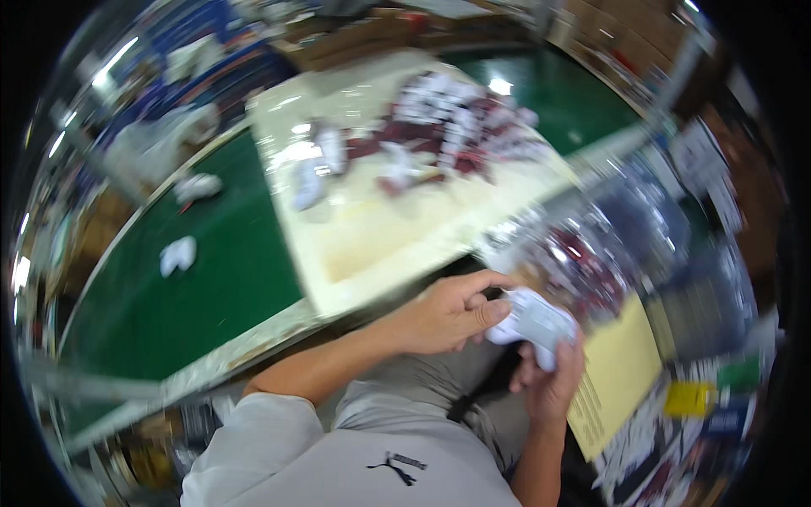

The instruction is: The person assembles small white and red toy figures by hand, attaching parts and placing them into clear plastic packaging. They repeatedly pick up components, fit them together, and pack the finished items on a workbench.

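Note:
A white game controller (541, 319) with a grey panel is held in front of my lap, tilted. My left hand (456, 314) pinches its left end between thumb and fingers. Round its lower right end my right hand (553, 376) is closed. Motion blur hides the finer detail of the controller. Ahead, a cream board (363, 245) carries a blurred cluster of white and dark red pieces (439, 110). Similar white pieces (308, 182) lie at the board's left part.
Green conveyor belt (228, 287) runs beneath the board; a white controller-shaped piece (178, 255) and another white piece (198, 188) rest on it. Clear plastic bags or trays (591, 245) sit right of the board. Beside my right hand lies a yellow sheet (617, 372).

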{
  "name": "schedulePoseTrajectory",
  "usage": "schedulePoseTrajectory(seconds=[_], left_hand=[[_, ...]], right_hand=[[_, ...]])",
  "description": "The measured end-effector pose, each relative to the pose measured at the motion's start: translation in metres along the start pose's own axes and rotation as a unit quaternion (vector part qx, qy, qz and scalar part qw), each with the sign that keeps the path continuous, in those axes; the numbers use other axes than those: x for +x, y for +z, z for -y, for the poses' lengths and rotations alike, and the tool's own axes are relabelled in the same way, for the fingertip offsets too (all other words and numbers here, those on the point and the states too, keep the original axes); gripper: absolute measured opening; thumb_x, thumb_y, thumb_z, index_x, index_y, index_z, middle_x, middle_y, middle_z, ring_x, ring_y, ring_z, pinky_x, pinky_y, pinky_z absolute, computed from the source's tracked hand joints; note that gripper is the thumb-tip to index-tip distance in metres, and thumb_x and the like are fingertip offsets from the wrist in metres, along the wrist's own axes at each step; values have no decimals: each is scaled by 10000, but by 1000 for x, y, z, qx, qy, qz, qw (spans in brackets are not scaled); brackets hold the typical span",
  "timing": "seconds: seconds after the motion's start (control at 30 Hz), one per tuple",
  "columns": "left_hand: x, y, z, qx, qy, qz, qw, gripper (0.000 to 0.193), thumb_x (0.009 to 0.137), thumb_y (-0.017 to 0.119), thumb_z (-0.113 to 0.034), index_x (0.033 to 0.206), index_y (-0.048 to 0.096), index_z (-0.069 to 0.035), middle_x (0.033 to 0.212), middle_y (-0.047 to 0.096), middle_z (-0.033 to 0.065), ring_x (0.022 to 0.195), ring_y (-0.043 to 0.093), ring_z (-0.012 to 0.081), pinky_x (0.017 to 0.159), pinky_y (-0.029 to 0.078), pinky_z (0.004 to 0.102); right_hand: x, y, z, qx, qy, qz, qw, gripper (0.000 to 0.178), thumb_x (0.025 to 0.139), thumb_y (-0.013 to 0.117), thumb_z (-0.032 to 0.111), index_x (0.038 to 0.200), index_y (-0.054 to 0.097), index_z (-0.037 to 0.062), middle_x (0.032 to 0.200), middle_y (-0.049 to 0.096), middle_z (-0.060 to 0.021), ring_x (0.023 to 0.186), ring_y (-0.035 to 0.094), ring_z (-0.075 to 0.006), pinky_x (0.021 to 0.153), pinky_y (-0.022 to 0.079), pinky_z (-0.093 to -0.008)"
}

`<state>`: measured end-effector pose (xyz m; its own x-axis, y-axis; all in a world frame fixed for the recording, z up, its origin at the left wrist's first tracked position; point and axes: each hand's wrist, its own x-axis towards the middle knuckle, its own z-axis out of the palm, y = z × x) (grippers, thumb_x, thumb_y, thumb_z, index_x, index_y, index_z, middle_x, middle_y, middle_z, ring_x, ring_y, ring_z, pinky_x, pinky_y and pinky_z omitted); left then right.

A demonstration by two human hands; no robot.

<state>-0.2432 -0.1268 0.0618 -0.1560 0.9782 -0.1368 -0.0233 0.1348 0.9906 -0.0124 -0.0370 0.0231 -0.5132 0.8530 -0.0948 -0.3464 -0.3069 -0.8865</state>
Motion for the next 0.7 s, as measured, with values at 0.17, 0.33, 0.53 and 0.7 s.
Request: schedulePoseTrajectory(seconds=[0.17, 0.33, 0.53, 0.7], left_hand=[[-104, -199, 6, 549, 107, -499, 661, 429, 861, 682, -51, 1288, 714, -60, 1079, 759, 176, 994, 736, 337, 898, 580, 474], [-226, -362, 47, 693, -303, -353, 551, 558, 819, 682, 9, 1341, 679, -189, 1407, 638, 131, 1318, 608, 377, 1052, 507, 563], [-199, -372, 21, 503, -202, -425, 725, 702, 729, 771, -160, 1410, 606, -118, 1196, 735, 220, 1133, 708, 426, 1000, 552, 485], [-106, -257, -4, 486, 11, -212, 847, 765, 748, 813, -277, 1468, 597, -132, 1114, 761, 221, 1033, 745, 379, 936, 583, 445]], right_hand=[[-8, 11, -5, 77, 34, 28, 996, 524, 1103, 484, 392, 1459, 458, 9, 820, 630, -140, 510, 566, -154, 403, 541, -308], [2, 24, -13, 14, 68, 57, 996, 578, 1069, 527, 413, 1454, 465, -14, 790, 631, -137, 487, 560, -163, 399, 535, -321], [10, 45, -21, 3, 86, 32, 996, 591, 1063, 534, 406, 1473, 465, -13, 789, 638, -134, 479, 557, -166, 393, 526, -321], [19, 54, -23, -10, 102, 12, 995, 595, 1054, 540, 399, 1477, 470, -13, 776, 640, -138, 475, 563, -169, 387, 522, -328]])
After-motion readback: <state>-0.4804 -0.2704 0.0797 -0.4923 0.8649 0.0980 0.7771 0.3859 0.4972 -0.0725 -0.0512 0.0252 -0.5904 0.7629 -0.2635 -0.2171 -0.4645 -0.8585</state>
